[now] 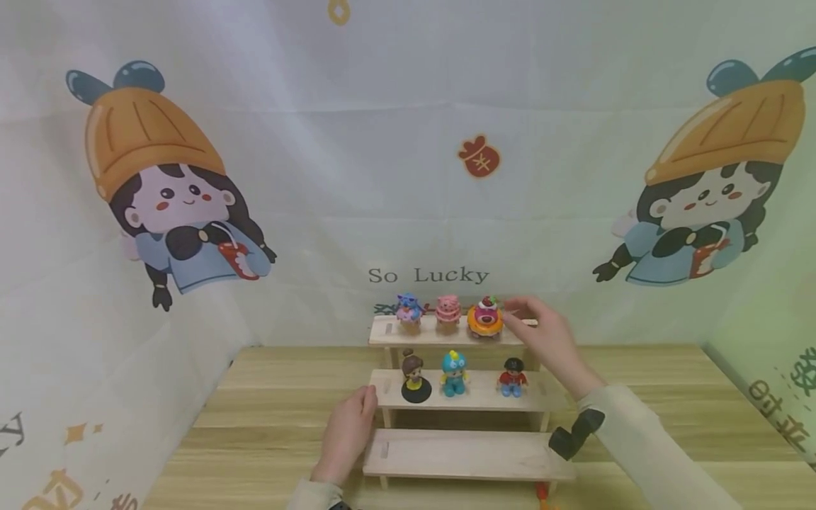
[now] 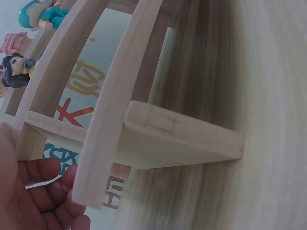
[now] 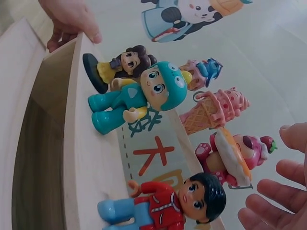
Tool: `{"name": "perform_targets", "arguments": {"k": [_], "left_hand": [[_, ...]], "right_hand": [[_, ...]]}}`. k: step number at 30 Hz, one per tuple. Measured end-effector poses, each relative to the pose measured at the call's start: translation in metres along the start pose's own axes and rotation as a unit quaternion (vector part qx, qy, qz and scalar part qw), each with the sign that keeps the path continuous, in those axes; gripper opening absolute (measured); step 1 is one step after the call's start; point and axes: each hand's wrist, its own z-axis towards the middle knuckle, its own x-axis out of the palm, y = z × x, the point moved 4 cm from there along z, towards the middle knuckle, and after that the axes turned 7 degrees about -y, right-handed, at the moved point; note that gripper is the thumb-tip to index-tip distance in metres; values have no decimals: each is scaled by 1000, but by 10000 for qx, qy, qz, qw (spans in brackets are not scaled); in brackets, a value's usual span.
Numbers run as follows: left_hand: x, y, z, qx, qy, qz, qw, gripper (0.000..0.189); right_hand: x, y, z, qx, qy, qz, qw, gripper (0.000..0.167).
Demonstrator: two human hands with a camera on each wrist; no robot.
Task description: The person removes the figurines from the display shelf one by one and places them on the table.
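On the right of the top tier of a stepped wooden stand [image 1: 472, 457] sits a pink bear figure with an orange ring [image 1: 486, 322]. My right hand [image 1: 545, 336] is beside it, fingers spread and relaxed with nothing between them; the right wrist view shows a gap between the fingers [image 3: 283, 177] and the bear. At the left end of the middle tier, my left hand [image 1: 347, 428] holds the board's end, seen also in the right wrist view. In the left wrist view its fingers [image 2: 57, 191] curl near the stand's side.
A blue figure [image 1: 409, 309] and a pink ice-cream-cone figure [image 1: 448, 310] share the top tier. The middle tier bears a brown-haired doll [image 1: 414, 375], a teal-suited doll [image 1: 454, 374] and a red-jacketed doll [image 1: 512, 377]. An orange-red object [image 1: 542, 492] lies by the stand's front right leg.
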Motion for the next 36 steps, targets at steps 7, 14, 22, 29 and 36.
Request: {"name": "perform_targets", "arguments": {"k": [7,14,22,29,36], "left_hand": [[1,1,0,10,18,-5,10000,42],[0,0,-1,50,-5,13,10000,41],[0,-1,-2,2,16,-63,10000,42],[1,-2,-2,-6,54,-109,9999,43],[1,-1,-1,-22,13,-84,10000,40]], "right_hand": [[8,4,10,240,169,205,9994,45],[15,8,16,393,330,370,9980,46],[21,11,18,481,344,256,9979,39],[21,12,18,540,287,173,9980,35],[23,14,19,530,258,163,9981,32]]}}
